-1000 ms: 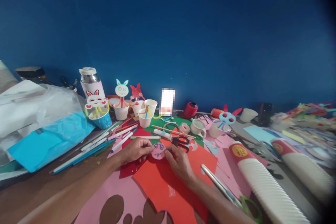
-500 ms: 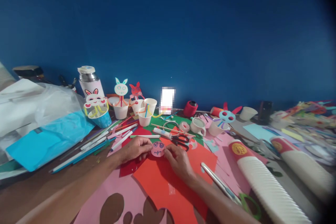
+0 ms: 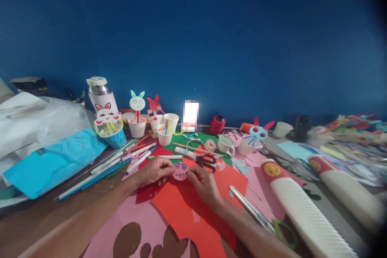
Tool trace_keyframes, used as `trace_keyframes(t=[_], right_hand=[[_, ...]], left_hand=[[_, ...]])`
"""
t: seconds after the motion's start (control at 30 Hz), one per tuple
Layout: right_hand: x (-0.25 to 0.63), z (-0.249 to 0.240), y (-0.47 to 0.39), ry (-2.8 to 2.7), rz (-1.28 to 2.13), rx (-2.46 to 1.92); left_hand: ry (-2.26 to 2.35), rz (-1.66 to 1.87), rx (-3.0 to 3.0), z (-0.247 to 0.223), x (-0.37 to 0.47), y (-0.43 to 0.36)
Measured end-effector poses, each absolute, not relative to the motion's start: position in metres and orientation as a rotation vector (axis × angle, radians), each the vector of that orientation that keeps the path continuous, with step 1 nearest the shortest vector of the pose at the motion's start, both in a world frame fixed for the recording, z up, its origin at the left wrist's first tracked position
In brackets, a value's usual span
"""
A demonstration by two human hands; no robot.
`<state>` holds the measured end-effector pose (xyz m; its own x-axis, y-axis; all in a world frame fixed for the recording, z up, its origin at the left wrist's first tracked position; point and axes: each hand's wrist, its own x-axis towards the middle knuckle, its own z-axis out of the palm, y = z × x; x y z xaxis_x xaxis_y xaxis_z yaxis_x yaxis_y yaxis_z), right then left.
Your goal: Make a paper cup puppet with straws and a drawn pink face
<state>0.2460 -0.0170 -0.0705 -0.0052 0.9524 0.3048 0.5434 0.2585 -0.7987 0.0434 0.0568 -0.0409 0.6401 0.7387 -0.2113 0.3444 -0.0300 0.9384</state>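
A round pink paper face (image 3: 180, 171), with eyes, lashes and a mouth drawn on it, is held up between my two hands. My left hand (image 3: 157, 171) pinches its left edge, and my right hand (image 3: 203, 182) pinches the right edge. Beneath them lies a cut orange-red paper sheet (image 3: 193, 205), overlapping a pink sheet with cut-out holes (image 3: 102, 234). Just beyond the face are a glue stick (image 3: 185, 152), black-handled scissors (image 3: 207, 163) and a capped marker (image 3: 165, 157).
Paper cups with bunny figures (image 3: 137, 125) stand along the blue wall. Several markers (image 3: 99, 169) lie at left beside a blue sheet (image 3: 51, 165) and plastic bags. On the right are stacked paper cups (image 3: 302, 205), a white cutter (image 3: 250, 207) and green-handled scissors (image 3: 286, 234).
The whole view has shifted slightly, so things sit a little further left. Both hands keep their pinch on the pink paper face.
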Motion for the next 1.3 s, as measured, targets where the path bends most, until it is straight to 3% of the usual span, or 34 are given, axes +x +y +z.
trace_keyframes(t=[0.33,0.57,0.87,1.3], right_hand=[[0.246,-0.073,-0.015,-1.633,0.593,-1.392],[0.245,-0.071,-0.015,-1.605,0.629,-1.376],[0.243,-0.068,-0.017,-1.611,0.666,-1.357],[0.242,-0.069,-0.016,-1.63,0.693,-1.331]], left_hand=[[0.984,0.444,1.737,-0.032,0.039,0.063],[1.201,0.898,1.951,-0.022,0.023,0.086],[1.152,1.278,2.256,-0.044,0.017,0.117],[1.127,1.372,2.365,-0.05,0.017,0.127]])
